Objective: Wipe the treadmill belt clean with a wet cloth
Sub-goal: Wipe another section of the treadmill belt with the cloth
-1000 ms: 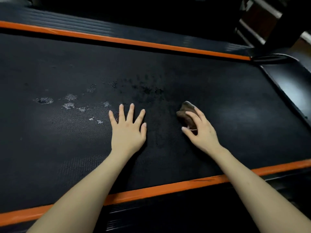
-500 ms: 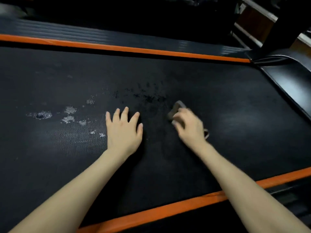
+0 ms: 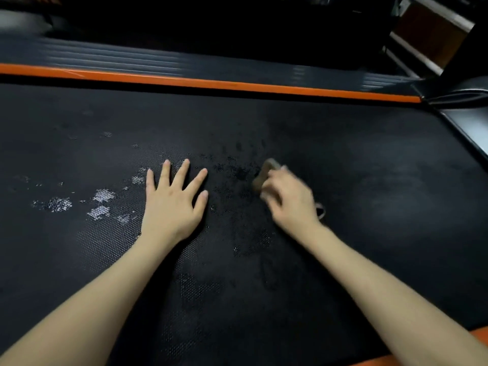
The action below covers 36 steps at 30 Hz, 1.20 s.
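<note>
The black textured treadmill belt (image 3: 356, 159) fills the view. My left hand (image 3: 174, 204) lies flat on it with fingers spread. To its right my right hand (image 3: 287, 196), blurred by motion, grips a small brown cloth (image 3: 265, 171) against the belt; only the cloth's far end shows past my fingers. Dark wet marks (image 3: 237, 170) lie between my hands and trail toward me. Pale shiny patches (image 3: 101, 204) sit on the belt left of my left hand.
An orange stripe (image 3: 211, 83) and a ribbed black side rail (image 3: 158, 62) run along the belt's far edge. A second orange stripe (image 3: 480, 336) shows at the near right corner. The black motor cover (image 3: 464, 96) and an upright post stand at the upper right.
My right hand has slid the cloth left, closer to my left hand. The view has shifted forward, so the near orange stripe has dropped almost out of frame. My left hand stays flat.
</note>
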Each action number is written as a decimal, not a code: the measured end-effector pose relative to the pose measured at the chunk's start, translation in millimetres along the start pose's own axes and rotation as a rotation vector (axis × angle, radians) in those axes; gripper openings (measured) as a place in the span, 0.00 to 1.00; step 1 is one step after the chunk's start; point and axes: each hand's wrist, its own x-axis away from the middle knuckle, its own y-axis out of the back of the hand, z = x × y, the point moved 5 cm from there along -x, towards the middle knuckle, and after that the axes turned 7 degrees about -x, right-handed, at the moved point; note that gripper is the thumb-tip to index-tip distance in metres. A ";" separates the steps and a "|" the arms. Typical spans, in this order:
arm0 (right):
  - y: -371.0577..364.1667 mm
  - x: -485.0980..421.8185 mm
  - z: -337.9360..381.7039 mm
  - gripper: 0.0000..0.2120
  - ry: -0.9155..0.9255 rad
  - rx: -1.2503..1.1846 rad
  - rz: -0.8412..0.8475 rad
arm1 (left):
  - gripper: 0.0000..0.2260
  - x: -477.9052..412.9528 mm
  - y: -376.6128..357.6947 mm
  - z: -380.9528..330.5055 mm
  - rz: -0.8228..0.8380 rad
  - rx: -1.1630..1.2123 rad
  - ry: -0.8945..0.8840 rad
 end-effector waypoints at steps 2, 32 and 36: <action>-2.0 42.8 32.8 0.06 0.229 -0.076 0.188 | 0.27 0.1 1.1 0.3 -0.018 0.005 -0.005; -29.6 -5.1 28.5 0.09 0.341 -0.146 0.220 | 0.24 1.1 1.1 0.0 0.010 0.017 -0.014; -13.2 -60.9 -30.3 0.10 0.233 -0.048 0.125 | 0.24 1.3 0.7 0.8 0.010 0.020 -0.005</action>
